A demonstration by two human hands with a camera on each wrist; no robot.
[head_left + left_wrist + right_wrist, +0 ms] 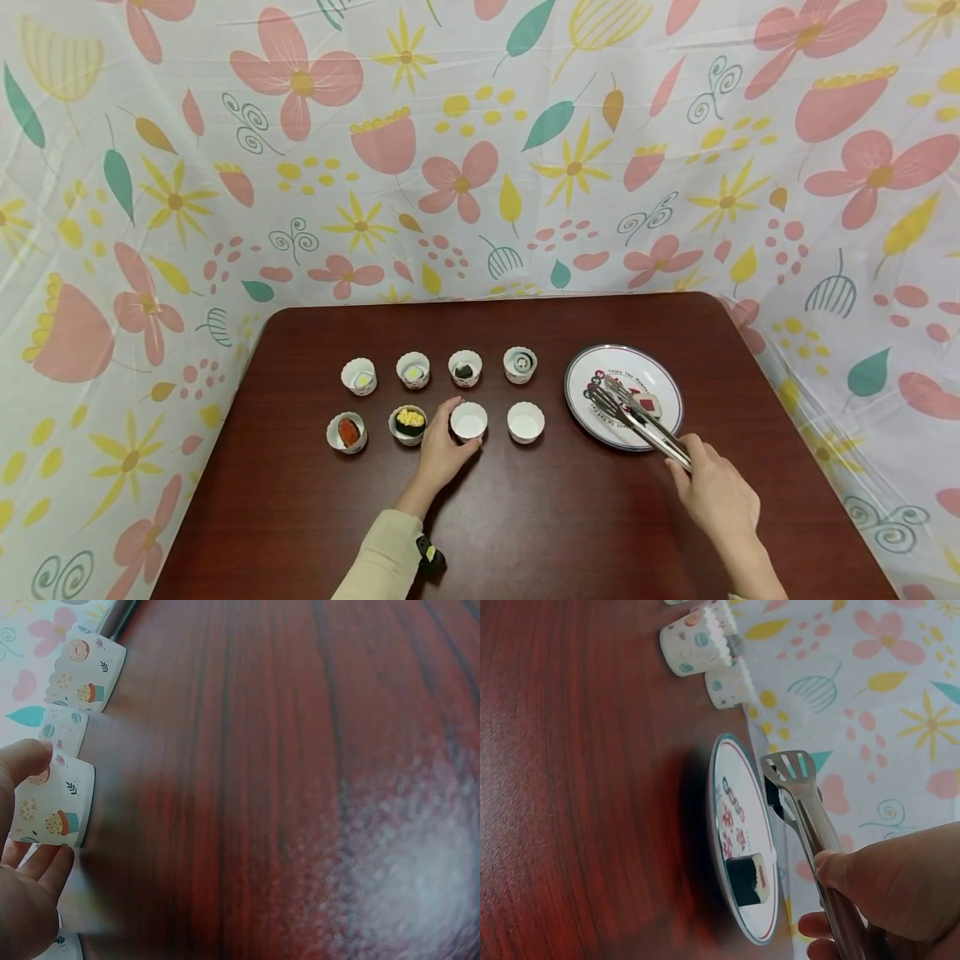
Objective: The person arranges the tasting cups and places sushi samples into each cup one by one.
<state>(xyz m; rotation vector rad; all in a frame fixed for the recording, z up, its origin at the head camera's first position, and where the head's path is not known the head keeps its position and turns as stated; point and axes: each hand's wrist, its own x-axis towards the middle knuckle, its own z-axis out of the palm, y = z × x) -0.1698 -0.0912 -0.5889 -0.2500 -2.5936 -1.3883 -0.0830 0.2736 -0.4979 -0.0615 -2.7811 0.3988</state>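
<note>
My left hand point(442, 450) holds a white paper baking cup point(468, 422) between thumb and fingers, and only white lining shows inside it. In the left wrist view, cupcake prints cover this cup's side point(56, 806). My right hand point(718, 492) grips metal tongs point(660, 437) with slotted heads, held above a white plate point(581, 379) with a dark rim. Between the tong heads, the right wrist view shows a dark piece point(771, 793), partly hidden. A sushi roll point(746, 880) wrapped in black, with a red centre, sits on the plate.
Beside the held cup stands another white cup point(526, 422). Left of my left hand are cups with yellow-topped sushi point(410, 421) and orange-topped sushi point(348, 432). Behind, a row of cups holds small pieces, including a round roll point(522, 362). Floral cloth point(465, 250) hangs behind the table.
</note>
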